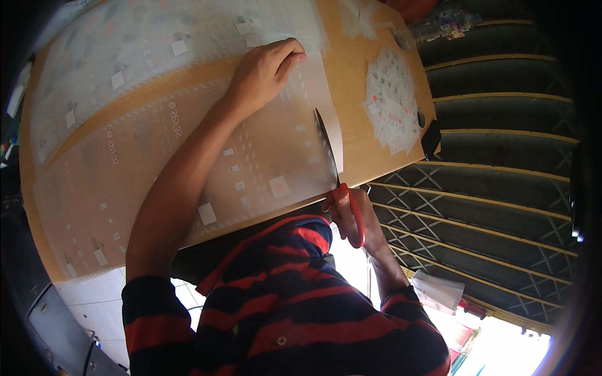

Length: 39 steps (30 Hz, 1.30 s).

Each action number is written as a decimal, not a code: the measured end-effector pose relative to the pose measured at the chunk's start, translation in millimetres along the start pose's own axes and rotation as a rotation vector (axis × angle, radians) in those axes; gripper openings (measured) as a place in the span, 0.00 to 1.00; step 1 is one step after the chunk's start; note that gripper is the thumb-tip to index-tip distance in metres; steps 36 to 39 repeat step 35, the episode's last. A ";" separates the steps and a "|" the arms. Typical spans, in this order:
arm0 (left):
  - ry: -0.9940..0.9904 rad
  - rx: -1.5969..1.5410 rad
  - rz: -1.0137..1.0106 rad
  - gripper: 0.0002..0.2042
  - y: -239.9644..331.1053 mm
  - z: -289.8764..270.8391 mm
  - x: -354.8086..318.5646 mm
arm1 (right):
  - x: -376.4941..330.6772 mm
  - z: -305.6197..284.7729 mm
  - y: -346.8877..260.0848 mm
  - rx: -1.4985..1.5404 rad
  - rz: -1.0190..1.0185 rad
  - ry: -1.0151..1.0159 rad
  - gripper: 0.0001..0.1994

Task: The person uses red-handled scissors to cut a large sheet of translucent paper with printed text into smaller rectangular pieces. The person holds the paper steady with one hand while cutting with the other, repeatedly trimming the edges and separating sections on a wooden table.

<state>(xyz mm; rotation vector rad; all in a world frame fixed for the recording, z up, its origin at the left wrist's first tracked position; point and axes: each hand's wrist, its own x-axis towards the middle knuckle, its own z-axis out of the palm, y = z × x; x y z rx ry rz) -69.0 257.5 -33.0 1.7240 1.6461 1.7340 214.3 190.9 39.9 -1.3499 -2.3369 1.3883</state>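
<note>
A wide translucent printed plastic sheet [269, 144] lies across the wooden table [360, 144] in front of me. Beyond the middle of the sheet, my left hand [266, 70] is closed at its far right part, thumb and fingers pinched on the film. My right hand [367, 219] is at the near table edge, fingers wrapped through the red handles of a pair of scissors [357, 219]. Their dark blades point away from me, along the sheet's right edge. Whether the film sits between the blades cannot be made out.
Another printed plastic sheet [150, 47] covers the far left of the table. A pile of cut printed plastic pieces [393, 100] lies at the right, near round holes in the tabletop. A dark folding gate with yellow slats [501, 131] stands right of the table.
</note>
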 end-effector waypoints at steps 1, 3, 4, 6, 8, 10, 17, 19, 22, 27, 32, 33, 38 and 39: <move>-0.003 -0.005 -0.009 0.07 0.0 -0.6 0.1 | 0.8 1.4 -1.6 -0.001 -0.007 0.016 0.41; -0.010 0.005 -0.027 0.07 0.1 -1.6 -0.3 | 2.1 1.9 -2.9 -0.015 -0.014 0.037 0.42; -0.015 0.009 -0.037 0.07 0.0 -1.8 -0.5 | 2.3 1.9 -3.2 -0.029 -0.012 0.043 0.42; -0.003 0.006 -0.015 0.07 -0.3 -1.1 0.0 | 2.7 1.5 -2.7 -0.046 -0.007 0.046 0.43; -0.002 0.000 -0.013 0.07 0.6 -1.9 0.2 | 2.4 0.3 -1.1 -0.044 0.004 0.030 0.44; -0.011 -0.009 -0.029 0.07 1.0 -2.6 -0.1 | 1.3 -2.9 -1.2 -0.032 0.020 -0.003 0.44; -0.006 -0.041 -0.014 0.07 0.2 -1.7 -0.5 | 7.4 -6.8 -8.2 -0.001 0.013 -0.065 0.44; -0.011 -0.048 -0.024 0.07 -0.6 -2.0 0.0 | 8.1 -8.0 -10.9 0.009 0.036 -0.072 0.44; -0.009 -0.051 -0.018 0.07 -0.2 -1.3 0.3 | 8.8 -9.9 -10.3 -0.015 0.050 -0.055 0.36; 0.003 -0.056 -0.039 0.08 0.5 -4.4 0.1 | 15.8 -10.3 -8.8 -0.105 0.013 -0.043 0.28; 0.018 -0.086 -0.062 0.08 0.5 -3.4 0.5 | 15.4 -10.1 -15.4 -0.087 0.039 -0.019 0.31; 0.027 -0.102 -0.061 0.08 0.2 -3.7 0.7 | 16.2 -10.5 -14.8 -0.099 0.053 -0.035 0.34; 0.045 -0.129 -0.062 0.08 0.5 -4.4 1.0 | 20.9 -13.0 -12.8 -0.121 0.081 -0.065 0.42; 0.045 -0.129 -0.062 0.08 0.5 -4.4 1.0 | 20.9 -13.0 -12.8 -0.121 0.081 -0.065 0.42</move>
